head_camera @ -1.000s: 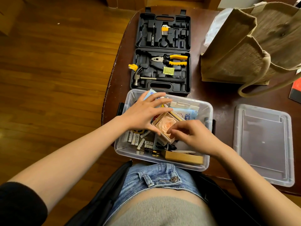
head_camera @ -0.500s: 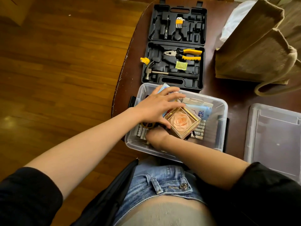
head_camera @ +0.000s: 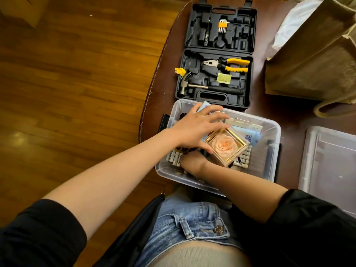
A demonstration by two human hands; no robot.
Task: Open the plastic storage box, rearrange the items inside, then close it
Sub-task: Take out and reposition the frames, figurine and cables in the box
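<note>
The clear plastic storage box stands open at the table's near edge. Its clear lid lies flat to the right. Inside, a transparent gold-edged cube with a peach rose sits tilted above rows of white batteries and blue packets. My left hand grips the cube from the left, thumb on its near corner and fingers spread over its far side. My right hand reaches into the box's near-left part beneath the left hand, where its fingers are hidden.
An open black tool case with pliers, a hammer and hex keys lies just behind the box. A brown jute bag stands at the back right. The table's curved left edge drops to the wooden floor.
My right hand left the cube's near edge and went down under the left hand into the box's near-left part. The cube rose and tilted, still held by the left hand.
</note>
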